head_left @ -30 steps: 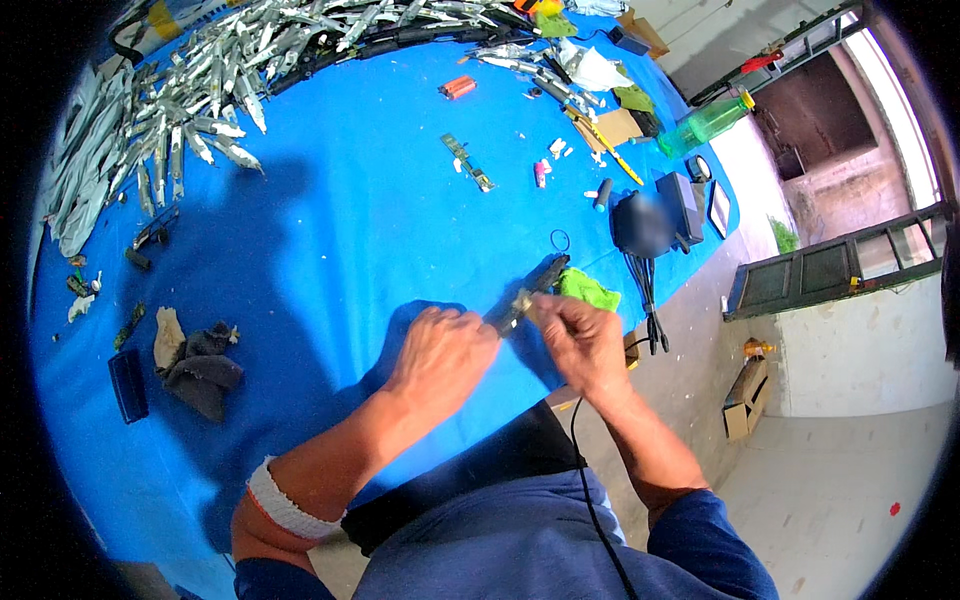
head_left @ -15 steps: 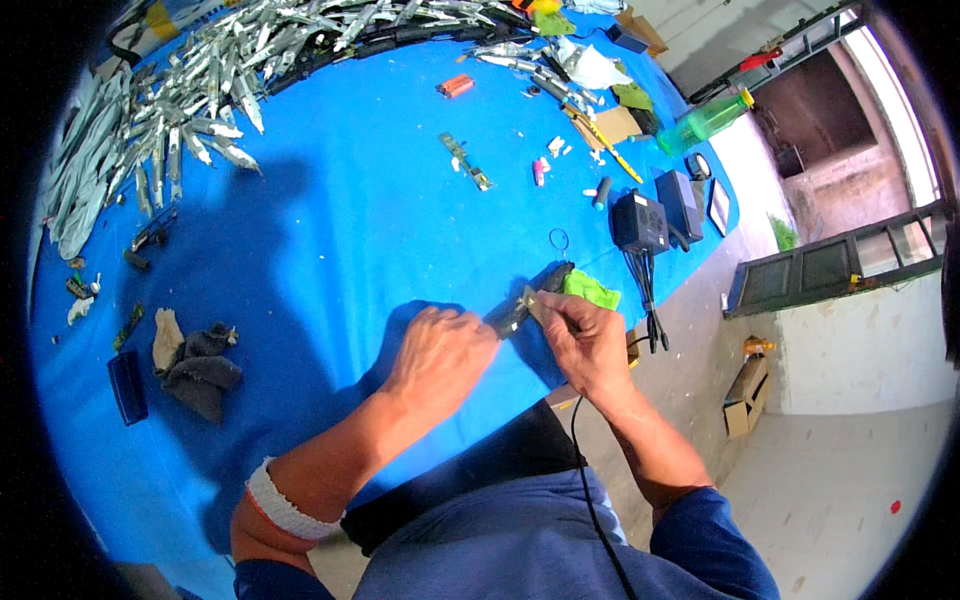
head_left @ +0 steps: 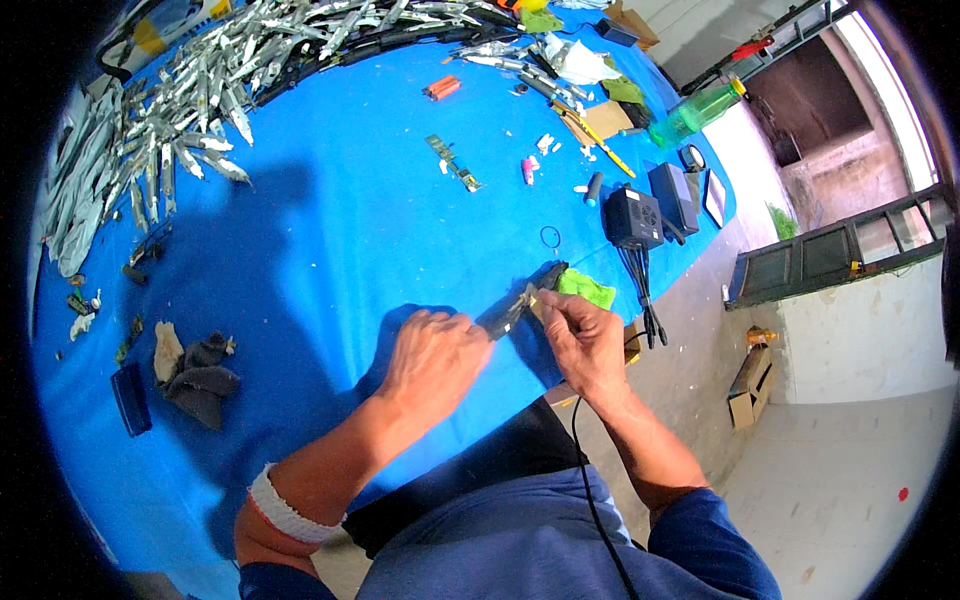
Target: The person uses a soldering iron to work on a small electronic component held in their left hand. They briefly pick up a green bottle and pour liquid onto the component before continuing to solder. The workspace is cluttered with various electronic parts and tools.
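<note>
My left hand (head_left: pixel 436 366) has its fingers curled round the lower end of a dark elongated object (head_left: pixel 507 316), which slants up toward the right on the blue cloth. My right hand (head_left: pixel 583 348) pinches a small pale, shiny piece (head_left: pixel 532 297) against that object; what exactly it is I cannot make out. A bright green cloth (head_left: pixel 588 287) lies just beyond my right fingers. Above them is a small dark loop (head_left: pixel 550 237).
The blue-covered table (head_left: pixel 300 230) bears piled silvery parts (head_left: pixel 200 100), grey cloths (head_left: pixel 200 379), a circuit board (head_left: pixel 452 163), orange cylinders (head_left: pixel 442 88), a yellow tool (head_left: pixel 600 145), a green bottle (head_left: pixel 695 116) and black boxes with cables (head_left: pixel 632 220). A cardboard box (head_left: pixel 750 390) is on the floor.
My hands stay at the dark object with small shifts; the left has moved slightly left, its fingertips now a little blurred. The whole view has shifted slightly.
</note>
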The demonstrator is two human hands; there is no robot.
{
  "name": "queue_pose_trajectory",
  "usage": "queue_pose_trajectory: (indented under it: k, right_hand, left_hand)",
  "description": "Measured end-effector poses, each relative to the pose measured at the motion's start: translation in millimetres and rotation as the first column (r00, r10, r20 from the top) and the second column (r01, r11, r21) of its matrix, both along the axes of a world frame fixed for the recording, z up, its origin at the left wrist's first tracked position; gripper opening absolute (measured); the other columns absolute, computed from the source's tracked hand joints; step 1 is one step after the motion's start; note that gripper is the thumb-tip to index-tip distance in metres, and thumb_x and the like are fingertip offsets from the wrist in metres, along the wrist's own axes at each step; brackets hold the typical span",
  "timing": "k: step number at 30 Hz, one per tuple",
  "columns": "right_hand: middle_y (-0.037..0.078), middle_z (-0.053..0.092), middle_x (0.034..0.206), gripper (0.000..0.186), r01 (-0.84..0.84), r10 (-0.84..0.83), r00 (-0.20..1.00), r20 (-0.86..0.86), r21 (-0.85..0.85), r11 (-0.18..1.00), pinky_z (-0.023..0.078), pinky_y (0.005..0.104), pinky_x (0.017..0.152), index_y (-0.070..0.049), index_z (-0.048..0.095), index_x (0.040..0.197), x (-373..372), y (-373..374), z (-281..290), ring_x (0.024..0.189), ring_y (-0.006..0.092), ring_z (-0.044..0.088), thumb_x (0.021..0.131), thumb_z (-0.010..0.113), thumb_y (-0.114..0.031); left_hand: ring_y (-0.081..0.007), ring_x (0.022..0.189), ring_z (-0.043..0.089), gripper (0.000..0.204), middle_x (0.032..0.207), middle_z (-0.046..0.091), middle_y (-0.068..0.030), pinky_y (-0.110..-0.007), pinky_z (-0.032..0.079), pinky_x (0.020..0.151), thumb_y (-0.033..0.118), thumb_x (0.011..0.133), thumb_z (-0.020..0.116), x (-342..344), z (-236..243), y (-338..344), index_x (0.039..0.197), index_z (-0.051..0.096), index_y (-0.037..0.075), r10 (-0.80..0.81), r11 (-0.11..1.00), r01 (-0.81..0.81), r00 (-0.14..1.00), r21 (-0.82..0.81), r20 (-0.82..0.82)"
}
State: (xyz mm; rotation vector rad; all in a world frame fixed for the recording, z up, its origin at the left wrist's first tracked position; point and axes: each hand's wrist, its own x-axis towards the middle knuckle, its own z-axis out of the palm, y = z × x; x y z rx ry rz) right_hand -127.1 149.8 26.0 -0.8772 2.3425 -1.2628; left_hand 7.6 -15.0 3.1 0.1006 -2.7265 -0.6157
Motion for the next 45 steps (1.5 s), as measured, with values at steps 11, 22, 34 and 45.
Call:
queue_pose_trajectory:
  k: [11, 22, 34, 45]
  right_hand:
    - [0.000, 0.068, 0.080, 0.024, 0.077, -0.071, 0.995, -0.071, 0.083, 0.994, 0.049, 0.0237, 0.066, 0.006, 0.073, 0.114, 2.3, 1.2, 5.2, 0.073, 0.0051, 0.057, 0.101, 0.066, -0.013]
    - [-0.003, 0.062, 0.075, 0.025, 0.057, -0.055, 0.998, 0.042, -0.073, 0.996, 0.043, 0.0213, 0.057, 0.004, 0.073, 0.116, -11.0, -2.9, 0.6, 0.064, 0.0043, 0.051, 0.101, 0.067, -0.015]
    - [0.011, 0.074, 0.080, 0.022, 0.017, -0.008, 0.990, -0.138, 0.062, 0.998, 0.054, 0.0298, 0.066, 0.002, 0.075, 0.111, -0.7, -5.8, 1.2, 0.070, 0.0119, 0.066, 0.096, 0.066, -0.012]
    - [-0.004, 0.062, 0.077, 0.021, 0.021, -0.022, 0.999, 0.042, 0.026, 0.999, 0.042, 0.0217, 0.057, 0.004, 0.074, 0.112, -15.1, -4.1, 9.5, 0.065, 0.0033, 0.050, 0.101, 0.065, -0.012]
  left_hand:
    - [-0.0326, 0.070, 0.066, 0.024, 0.072, 0.064, -0.0121, -0.047, 0.051, 0.069, 0.021, 0.087, 0.071, -0.4, -2.7, 0.8, 0.069, 0.065, 0.007, 0.021, 1.000, -0.021, 1.000, 0.010, -0.003]
    - [-0.0295, 0.076, 0.070, 0.010, 0.078, 0.068, -0.0125, -0.045, 0.054, 0.074, 0.013, 0.083, 0.065, 0.6, 4.0, 0.0, 0.075, 0.066, 0.007, 0.000, 1.000, 0.000, 0.998, 0.002, 0.067]
    - [-0.0310, 0.070, 0.065, 0.025, 0.072, 0.063, -0.0108, -0.046, 0.051, 0.069, 0.023, 0.087, 0.073, -0.3, -0.5, -1.7, 0.068, 0.066, 0.007, -0.024, 1.000, 0.024, 1.000, -0.004, -0.006]
    - [-0.0308, 0.068, 0.065, 0.023, 0.071, 0.063, -0.0107, -0.046, 0.050, 0.068, 0.021, 0.087, 0.072, -1.7, -4.1, 2.9, 0.069, 0.066, 0.007, 0.020, 1.000, -0.021, 1.000, -0.020, -0.016]
